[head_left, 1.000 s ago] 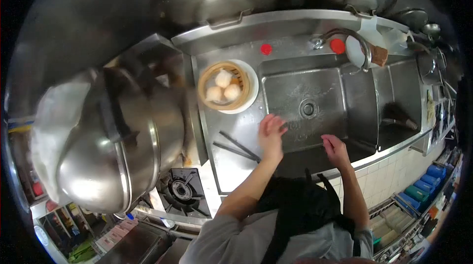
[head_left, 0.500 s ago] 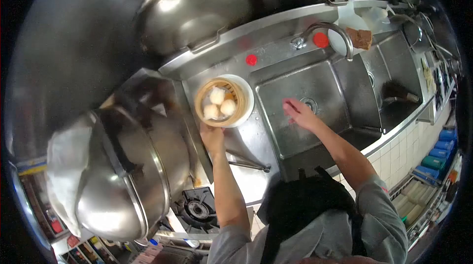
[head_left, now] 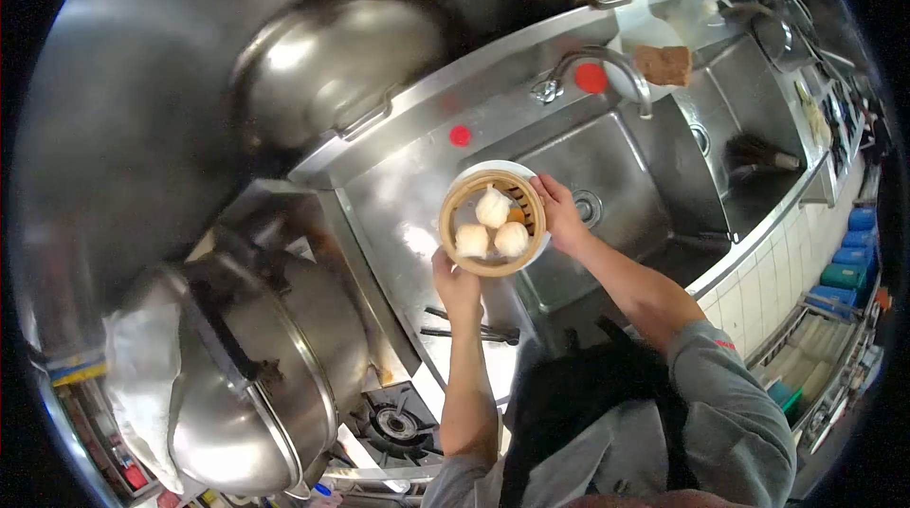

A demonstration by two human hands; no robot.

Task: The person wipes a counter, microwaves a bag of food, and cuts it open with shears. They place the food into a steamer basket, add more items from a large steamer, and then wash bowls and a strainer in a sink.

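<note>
A round bamboo steamer [head_left: 493,269] sits on a white plate [head_left: 499,167], held up over the counter and the near-left edge of the sink. Inside it lie three pale buns [head_left: 493,208], with a small orange piece beside them. My left hand [head_left: 458,290] is closed on the lower left edge of the plate and steamer, its fingertips hidden underneath. On the right side, my right hand [head_left: 561,216] grips the edge, with its fingers partly out of sight. Metal tongs [head_left: 474,330] lie on the counter below the steamer.
The steel sink [head_left: 616,172] with its curved faucet [head_left: 626,63] is to the right. A brown sponge [head_left: 664,65] and red lids [head_left: 591,79] are behind. To the left stand a large domed steel vessel [head_left: 237,432] and a gas burner [head_left: 395,423].
The steamer and plate have moved right, off the counter's left part. My right hand has come from over the sink onto their right edge. The head view has shifted slightly.
</note>
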